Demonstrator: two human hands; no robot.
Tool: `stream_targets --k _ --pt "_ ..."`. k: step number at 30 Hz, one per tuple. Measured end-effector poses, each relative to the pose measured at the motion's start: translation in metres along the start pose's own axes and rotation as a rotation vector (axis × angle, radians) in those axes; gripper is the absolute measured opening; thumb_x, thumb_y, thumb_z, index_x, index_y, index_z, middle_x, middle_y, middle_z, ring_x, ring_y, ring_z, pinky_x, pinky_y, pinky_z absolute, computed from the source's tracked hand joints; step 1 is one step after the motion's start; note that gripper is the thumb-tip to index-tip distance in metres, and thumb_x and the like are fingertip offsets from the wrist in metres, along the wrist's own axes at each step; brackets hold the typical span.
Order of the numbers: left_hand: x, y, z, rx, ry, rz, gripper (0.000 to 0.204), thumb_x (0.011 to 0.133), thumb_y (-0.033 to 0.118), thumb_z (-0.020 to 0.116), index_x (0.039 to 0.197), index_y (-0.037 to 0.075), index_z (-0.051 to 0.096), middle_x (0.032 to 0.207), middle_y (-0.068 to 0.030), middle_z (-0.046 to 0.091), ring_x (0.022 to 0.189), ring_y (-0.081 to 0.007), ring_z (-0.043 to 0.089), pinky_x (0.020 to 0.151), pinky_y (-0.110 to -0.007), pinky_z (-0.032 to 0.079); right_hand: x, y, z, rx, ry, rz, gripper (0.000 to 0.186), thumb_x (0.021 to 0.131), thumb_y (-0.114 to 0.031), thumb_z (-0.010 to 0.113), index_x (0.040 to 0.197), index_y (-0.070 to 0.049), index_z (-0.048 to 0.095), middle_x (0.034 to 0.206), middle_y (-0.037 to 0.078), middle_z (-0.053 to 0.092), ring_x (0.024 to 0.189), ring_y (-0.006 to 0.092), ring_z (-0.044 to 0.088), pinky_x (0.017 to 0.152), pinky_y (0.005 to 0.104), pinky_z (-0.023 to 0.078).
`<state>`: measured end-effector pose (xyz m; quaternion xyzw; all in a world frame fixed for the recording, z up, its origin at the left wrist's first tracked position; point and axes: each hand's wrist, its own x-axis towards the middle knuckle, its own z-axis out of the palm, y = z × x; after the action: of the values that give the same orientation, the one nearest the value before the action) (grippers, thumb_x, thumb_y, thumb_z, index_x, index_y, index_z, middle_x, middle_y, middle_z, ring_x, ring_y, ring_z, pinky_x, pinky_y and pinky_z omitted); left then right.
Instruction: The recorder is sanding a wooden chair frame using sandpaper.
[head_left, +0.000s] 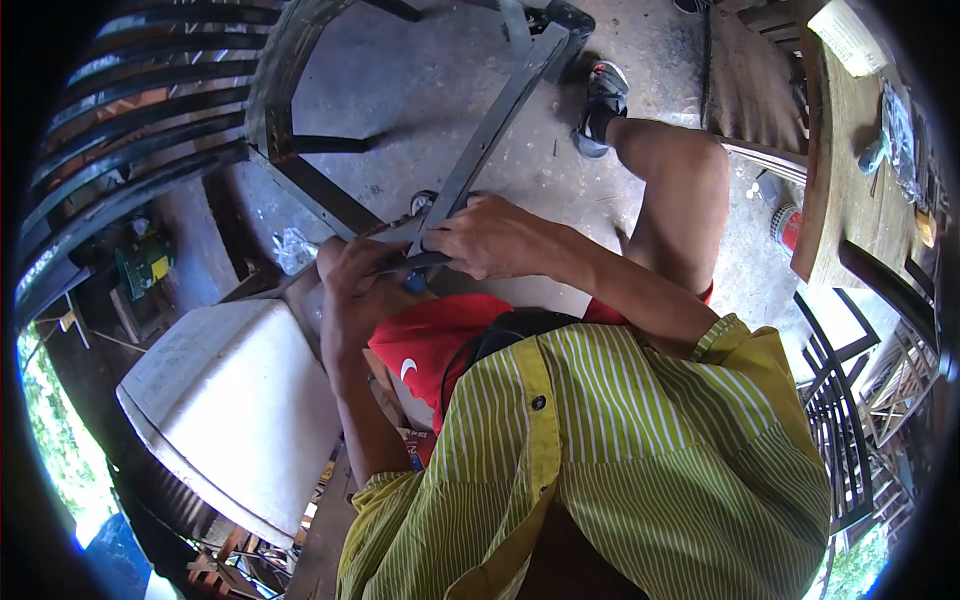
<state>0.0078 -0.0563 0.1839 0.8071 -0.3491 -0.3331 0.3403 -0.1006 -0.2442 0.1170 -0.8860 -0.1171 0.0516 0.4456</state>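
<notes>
A dark wooden chair frame (490, 130), with slats at the left and a long bar running from the upper middle toward me, stands in front of my lap. My right hand (487, 236) is closed at the near end of that bar, its fingers curled at a thin dark strip (425, 260). On the left side, my left hand (352, 268) is bent over the same strip's other end, fingers closed. What exactly its fingertips hold is hidden. Between the two hands the strip lies across the frame's corner.
A big white plastic tub (225, 400) stands beside my left arm. At the right is a wooden table (840, 160) with a blue-handled tool (877, 150) and a plastic bag. A red can (785, 228) sits on the concrete floor (400, 90). Dark slatted furniture (840, 420) leans farther right.
</notes>
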Motion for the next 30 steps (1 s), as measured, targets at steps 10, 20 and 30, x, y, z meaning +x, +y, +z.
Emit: stream_targets --k 10,20,30 --pt "0.049 -0.066 -0.042 -0.352 0.965 0.081 0.028 0.085 0.02 0.066 0.101 -0.003 0.062 0.092 -0.0063 0.064 0.084 -0.0128 0.058 0.074 -0.025 0.046 -0.008 0.11 -0.071 0.282 1.481 0.46 0.065 0.097 -0.049 0.018 0.132 0.002 0.04 0.12 0.015 0.053 0.115 0.0258 0.046 0.1 0.0432 0.031" --pt "0.115 -0.108 -0.041 -0.647 1.204 -0.034 0.02 0.084 0.013 0.066 0.097 -0.002 0.063 0.089 -0.0091 0.066 0.077 -0.0149 0.062 0.07 -0.026 0.05 0.016 0.168 -0.082 0.352 1.668 0.271 0.059 0.097 -0.047 0.028 0.13 0.001 0.038 0.117 0.015 0.051 0.11 0.0244 0.045 0.1 0.0372 0.032" --pt "0.135 -0.109 -0.035 -0.648 1.143 -0.063 0.018 0.084 0.009 0.065 0.098 -0.001 0.066 0.093 -0.0084 0.067 0.078 -0.0121 0.063 0.066 -0.022 0.051 -0.025 0.246 -0.037 0.798 1.692 0.634 0.052 0.089 -0.046 0.033 0.101 -0.005 0.062 0.099 0.012 0.062 0.093 0.0253 0.059 0.088 0.0383 0.045"
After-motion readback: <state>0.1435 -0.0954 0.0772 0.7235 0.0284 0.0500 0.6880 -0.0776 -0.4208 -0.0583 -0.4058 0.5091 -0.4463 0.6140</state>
